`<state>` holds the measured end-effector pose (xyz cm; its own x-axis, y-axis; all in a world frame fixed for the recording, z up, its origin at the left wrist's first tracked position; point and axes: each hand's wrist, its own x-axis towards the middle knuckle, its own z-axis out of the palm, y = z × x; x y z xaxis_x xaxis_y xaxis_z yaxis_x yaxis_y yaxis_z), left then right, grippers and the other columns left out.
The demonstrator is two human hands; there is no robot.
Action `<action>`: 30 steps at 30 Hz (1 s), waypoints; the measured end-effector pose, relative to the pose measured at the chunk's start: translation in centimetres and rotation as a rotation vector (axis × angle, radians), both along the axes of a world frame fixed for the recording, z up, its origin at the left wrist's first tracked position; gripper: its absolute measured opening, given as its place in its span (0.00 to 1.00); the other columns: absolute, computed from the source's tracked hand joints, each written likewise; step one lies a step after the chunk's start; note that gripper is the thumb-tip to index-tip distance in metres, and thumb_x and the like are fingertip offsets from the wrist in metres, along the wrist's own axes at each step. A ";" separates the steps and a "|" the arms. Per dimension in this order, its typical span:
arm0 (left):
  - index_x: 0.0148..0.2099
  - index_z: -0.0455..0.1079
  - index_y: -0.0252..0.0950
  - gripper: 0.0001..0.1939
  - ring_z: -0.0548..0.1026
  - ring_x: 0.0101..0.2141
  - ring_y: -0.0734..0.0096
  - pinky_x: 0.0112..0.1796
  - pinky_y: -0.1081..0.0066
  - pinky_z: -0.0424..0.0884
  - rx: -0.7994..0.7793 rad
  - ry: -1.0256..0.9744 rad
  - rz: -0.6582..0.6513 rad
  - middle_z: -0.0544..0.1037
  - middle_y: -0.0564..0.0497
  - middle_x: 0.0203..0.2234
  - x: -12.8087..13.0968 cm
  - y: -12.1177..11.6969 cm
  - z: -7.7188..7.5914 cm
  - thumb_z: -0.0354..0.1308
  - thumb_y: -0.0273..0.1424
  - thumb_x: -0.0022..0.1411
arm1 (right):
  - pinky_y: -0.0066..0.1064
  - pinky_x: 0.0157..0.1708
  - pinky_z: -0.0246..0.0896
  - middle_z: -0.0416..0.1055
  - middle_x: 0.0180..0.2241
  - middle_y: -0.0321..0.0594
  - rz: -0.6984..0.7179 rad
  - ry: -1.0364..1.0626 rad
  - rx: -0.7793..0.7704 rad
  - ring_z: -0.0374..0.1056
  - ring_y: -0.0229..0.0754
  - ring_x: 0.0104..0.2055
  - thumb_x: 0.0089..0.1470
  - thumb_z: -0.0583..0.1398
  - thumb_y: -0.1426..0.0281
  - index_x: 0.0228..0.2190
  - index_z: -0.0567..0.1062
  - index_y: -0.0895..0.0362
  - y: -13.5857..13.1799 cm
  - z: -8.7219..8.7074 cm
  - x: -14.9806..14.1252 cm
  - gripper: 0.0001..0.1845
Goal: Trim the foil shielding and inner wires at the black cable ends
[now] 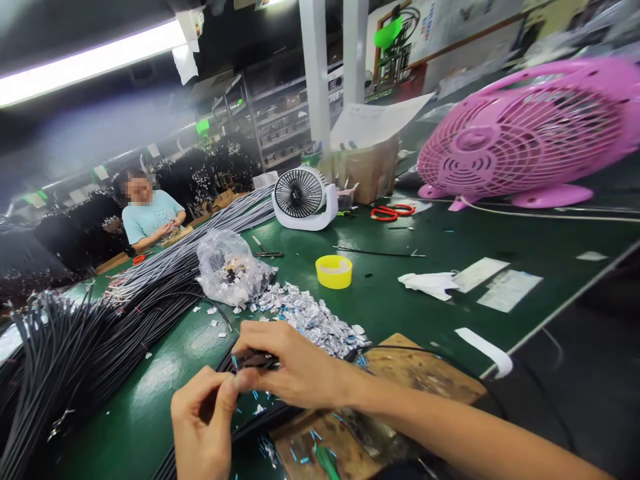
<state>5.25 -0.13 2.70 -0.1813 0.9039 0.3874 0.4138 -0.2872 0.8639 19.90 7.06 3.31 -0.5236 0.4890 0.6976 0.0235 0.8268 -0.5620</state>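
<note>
Left fingers (226,395) pinched together, right fingers (261,335) closed around dark item (259,361), partly covered, blurred, type unclear

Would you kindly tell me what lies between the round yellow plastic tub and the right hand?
In the head view, a heap of crumpled silver foil scraps lies between the yellow tub and the right hand.

The large fan (530,130) is pink, the shallow tub (334,273) seemingly yellow.
</note>
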 end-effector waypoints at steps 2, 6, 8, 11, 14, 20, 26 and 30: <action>0.20 0.72 0.35 0.18 0.64 0.20 0.73 0.23 0.73 0.58 0.013 0.030 -0.006 0.68 0.52 0.15 0.0 0.0 0.3 0.56 0.40 0.55 | 0.25 0.22 0.49 0.61 0.23 0.34 0.078 0.002 0.031 0.55 0.34 0.24 0.51 0.56 0.76 0.23 0.67 0.59 0.0 0.0 0.1 0.06; 0.19 0.72 0.35 0.16 0.64 0.18 0.74 0.21 0.75 0.59 0.038 0.061 -0.038 0.68 0.53 0.14 -0.1 0.1 0.5 0.57 0.37 0.54 | 0.25 0.20 0.48 0.57 0.18 0.32 0.275 0.092 -0.318 0.52 0.32 0.21 0.52 0.54 0.69 0.19 0.63 0.58 0.1 -0.2 -0.3 0.13; 0.20 0.72 0.35 0.12 0.65 0.18 0.75 0.20 0.75 0.60 0.070 0.062 -0.037 0.69 0.53 0.15 -0.1 0.2 0.4 0.59 0.35 0.52 | 0.23 0.16 0.43 0.52 0.14 0.28 0.401 0.153 -0.635 0.47 0.30 0.16 0.51 0.56 0.61 0.17 0.59 0.57 0.0 -0.2 -0.7 0.19; 0.20 0.70 0.35 0.10 0.64 0.18 0.75 0.20 0.76 0.60 0.138 0.071 0.002 0.68 0.54 0.15 0.2 0.1 -0.1 0.60 0.32 0.51 | 0.21 0.13 0.37 0.50 0.12 0.25 0.506 0.250 -0.904 0.42 0.27 0.14 0.43 0.62 0.54 0.15 0.58 0.57 -0.3 0.0 -1.2 0.24; 0.18 0.66 0.36 0.12 0.63 0.19 0.76 0.22 0.75 0.60 0.199 0.085 0.046 0.65 0.55 0.15 0.5 0.0 -0.5 0.60 0.30 0.50 | 0.21 0.12 0.35 0.49 0.12 0.24 0.457 0.300 -0.970 0.43 0.26 0.13 0.39 0.64 0.56 0.14 0.57 0.57 -0.8 0.2 -1.5 0.25; 0.21 0.68 0.36 0.11 0.65 0.19 0.76 0.20 0.77 0.62 0.164 0.094 0.032 0.66 0.55 0.16 0.3 0.0 -0.8 0.59 0.32 0.53 | 0.21 0.12 0.34 0.48 0.12 0.25 0.208 0.359 -1.021 0.41 0.26 0.13 0.43 0.59 0.59 0.14 0.56 0.56 -0.7 0.3 -1.1 0.20; 0.24 0.71 0.35 0.14 0.68 0.20 0.74 0.22 0.76 0.62 0.117 0.121 -0.012 0.71 0.53 0.17 -0.4 -0.2 -0.2 0.54 0.34 0.58 | 0.26 0.22 0.51 0.59 0.20 0.34 0.032 0.222 -0.230 0.55 0.34 0.22 0.52 0.53 0.68 0.21 0.61 0.57 -0.2 -0.5 -0.3 0.11; 0.22 0.71 0.35 0.17 0.66 0.19 0.75 0.22 0.76 0.60 0.104 0.147 -0.044 0.68 0.53 0.15 -0.3 0.0 0.0 0.51 0.35 0.60 | 0.28 0.24 0.52 0.62 0.22 0.38 0.143 0.076 -0.016 0.57 0.36 0.25 0.53 0.52 0.72 0.21 0.63 0.58 -0.1 -1.0 -0.3 0.09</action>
<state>4.91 -0.09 2.66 -0.0766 0.8637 0.4981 0.5183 -0.3923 0.7599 19.58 6.98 2.30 -0.5346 0.4249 0.7306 -0.1369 0.8095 -0.5709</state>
